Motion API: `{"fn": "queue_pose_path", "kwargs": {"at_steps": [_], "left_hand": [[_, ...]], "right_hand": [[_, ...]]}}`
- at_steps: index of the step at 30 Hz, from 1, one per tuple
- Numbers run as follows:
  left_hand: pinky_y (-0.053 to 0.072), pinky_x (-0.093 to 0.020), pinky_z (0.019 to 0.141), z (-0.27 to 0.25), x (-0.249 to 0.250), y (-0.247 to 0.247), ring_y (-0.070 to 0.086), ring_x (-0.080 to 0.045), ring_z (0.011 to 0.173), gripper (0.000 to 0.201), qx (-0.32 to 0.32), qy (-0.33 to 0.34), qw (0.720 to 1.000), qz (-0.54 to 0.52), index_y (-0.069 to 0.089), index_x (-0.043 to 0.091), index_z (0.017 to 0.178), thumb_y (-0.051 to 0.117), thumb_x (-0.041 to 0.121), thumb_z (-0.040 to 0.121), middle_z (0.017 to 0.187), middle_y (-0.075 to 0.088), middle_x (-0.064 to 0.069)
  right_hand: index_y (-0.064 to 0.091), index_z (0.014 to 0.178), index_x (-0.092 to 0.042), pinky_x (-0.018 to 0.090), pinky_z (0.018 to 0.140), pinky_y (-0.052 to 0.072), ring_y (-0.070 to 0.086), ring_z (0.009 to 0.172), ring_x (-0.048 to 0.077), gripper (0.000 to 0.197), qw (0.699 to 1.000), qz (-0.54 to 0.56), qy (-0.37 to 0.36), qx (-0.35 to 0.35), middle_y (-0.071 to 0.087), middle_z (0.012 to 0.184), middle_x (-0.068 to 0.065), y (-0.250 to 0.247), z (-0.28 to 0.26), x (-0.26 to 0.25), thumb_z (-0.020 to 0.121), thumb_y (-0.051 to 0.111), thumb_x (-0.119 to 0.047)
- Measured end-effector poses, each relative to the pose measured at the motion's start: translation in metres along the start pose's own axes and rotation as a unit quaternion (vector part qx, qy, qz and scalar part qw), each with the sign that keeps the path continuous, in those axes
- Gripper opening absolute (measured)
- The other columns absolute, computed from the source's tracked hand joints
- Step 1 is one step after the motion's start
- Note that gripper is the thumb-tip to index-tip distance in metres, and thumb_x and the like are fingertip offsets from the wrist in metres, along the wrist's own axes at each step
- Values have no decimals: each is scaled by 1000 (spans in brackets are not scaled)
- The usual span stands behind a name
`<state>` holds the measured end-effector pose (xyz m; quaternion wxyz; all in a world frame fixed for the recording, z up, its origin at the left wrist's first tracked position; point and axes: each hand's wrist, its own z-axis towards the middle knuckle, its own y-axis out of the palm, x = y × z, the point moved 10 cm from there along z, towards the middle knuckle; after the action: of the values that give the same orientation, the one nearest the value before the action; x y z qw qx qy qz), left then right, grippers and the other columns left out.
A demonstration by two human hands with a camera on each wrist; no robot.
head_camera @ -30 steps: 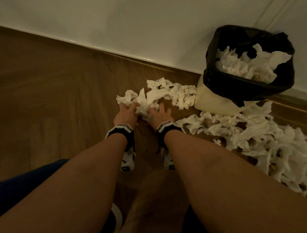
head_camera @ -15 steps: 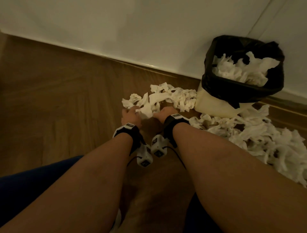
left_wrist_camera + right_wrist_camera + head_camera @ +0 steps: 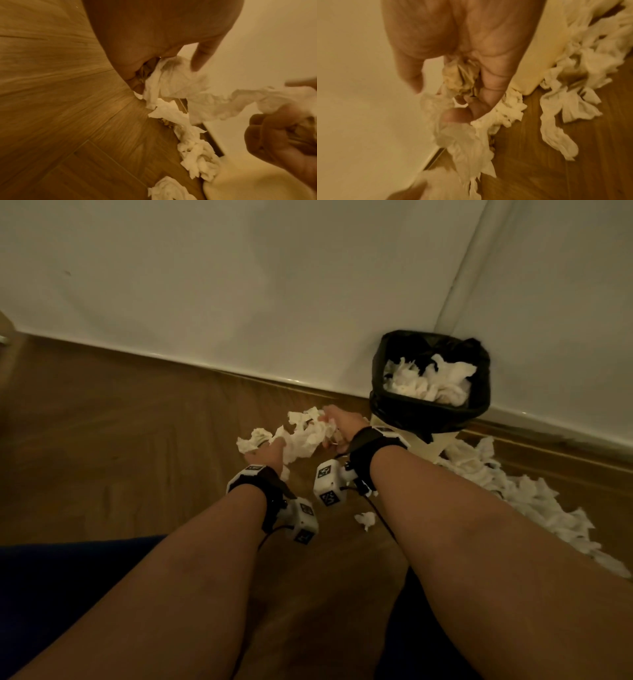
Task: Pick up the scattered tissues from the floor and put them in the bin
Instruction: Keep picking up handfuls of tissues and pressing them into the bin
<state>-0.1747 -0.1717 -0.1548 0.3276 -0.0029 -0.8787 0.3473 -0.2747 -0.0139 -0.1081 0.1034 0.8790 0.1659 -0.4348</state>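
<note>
Two handfuls of one crumpled tissue bundle (image 3: 305, 436), lifted clear of the wooden floor (image 3: 120, 440) just left of the bin (image 3: 431, 412) and below its rim. Gripped at the end away from the bin by the left hand (image 3: 270, 455), fingers curled into the paper; gripped at the end nearest the bin by the right hand (image 3: 342, 426), fingers likewise closed round a wad. Already inside the black-lined bin: a mound of white tissues (image 3: 428, 381). Still down on the floor: a long drift of tissues (image 3: 513, 491) trailing from the bin's base toward the near right, and one small scrap (image 3: 365, 519) in front of the bin, under the right forearm. Behind the bin, pale wall (image 3: 274, 285) and skirting. Step in hand, by the look of it: carrying to the bin. Next move calls for raising both hands above the rim, shifting over the opening, then loosening both grips together so no trailing end snags on the liner or drops outside.
</note>
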Motion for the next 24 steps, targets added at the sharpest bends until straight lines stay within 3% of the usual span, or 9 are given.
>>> {"fn": "queue_pose_path", "kwargs": {"at_steps": [2, 4, 9, 11, 13, 17, 19, 21, 24], "left_hand": [[33, -42, 108, -8, 16, -7, 37, -35, 133, 66, 20, 28, 999, 14, 29, 16, 145, 47, 49, 91, 147, 33, -16], [33, -37, 107, -12, 35, -15, 36, -31, 134, 52, 48, 71, 996, -10, 29, 17, 145, 43, 30, 97, 146, 36, -15], [44, -33, 86, -36, 70, -9, 55, -33, 106, 24, 21, 127, 979, -155, 59, 10, 108, 42, 0, 94, 127, 55, -20], [50, -36, 80, -46, 83, -2, 58, -30, 93, 35, -13, 132, 963, -234, 56, 18, 99, 35, -8, 93, 130, 51, -20], [54, -30, 69, -59, 98, -2, 58, -26, 90, 41, -23, 145, 958, -246, 52, 19, 117, 33, -8, 94, 132, 45, -12], [42, -18, 33, -90, 129, -11, 49, -20, 60, 42, -40, 153, 956, -246, 50, 17, 126, 32, -5, 95, 90, 50, -11], [45, -27, 40, -105, 147, -15, 47, -26, 55, 46, -52, 168, 960, -218, 51, 19, 122, 30, -9, 92, 80, 51, -18], [53, -49, 68, -121, 166, -20, 57, -38, 76, 38, -42, 194, 965, -172, 51, 21, 113, 33, -4, 91, 101, 54, -28], [49, -48, 84, -150, 196, -27, 59, -39, 94, 26, -21, 222, 966, -134, 50, 13, 115, 48, 24, 92, 110, 55, -23]], "right_hand": [[61, 94, -10, 30, 54, 55, 57, 91, 24, 15, 1000, 14, -8, 2, 55, 93, 10, -11, -11, -11, 85, 68, -19], [52, 75, -12, 36, 67, 56, 55, 89, 22, 18, 999, -1, -40, 13, 50, 84, 7, -24, -21, -25, 87, 62, -3], [59, 100, -4, 36, 78, 50, 52, 102, 29, 23, 996, 25, -86, 6, 53, 100, 12, -53, -54, -60, 91, 44, 11], [59, 116, 1, 31, 77, 51, 53, 111, 30, 33, 994, 41, -97, -4, 51, 109, 14, -63, -69, -73, 91, 40, 12], [58, 118, 4, 25, 70, 54, 56, 111, 29, 36, 992, 64, -111, -2, 52, 109, 13, -75, -84, -85, 91, 37, 14], [69, 90, -3, 23, 51, 52, 57, 69, 18, 29, 983, 72, -150, 81, 60, 87, 11, -115, -113, -108, 90, 43, 8], [68, 102, -7, 25, 56, 50, 53, 64, 14, 25, 979, 33, -168, 112, 58, 76, 4, -131, -129, -118, 89, 48, 1], [60, 117, -2, 26, 59, 49, 51, 62, 12, 31, 974, 56, -180, 125, 53, 73, -1, -142, -143, -125, 88, 51, -6], [61, 100, -7, 27, 51, 39, 42, 55, 14, 21, 970, 162, -166, 75, 48, 73, 5, -137, -160, -128, 90, 43, -11]]}}
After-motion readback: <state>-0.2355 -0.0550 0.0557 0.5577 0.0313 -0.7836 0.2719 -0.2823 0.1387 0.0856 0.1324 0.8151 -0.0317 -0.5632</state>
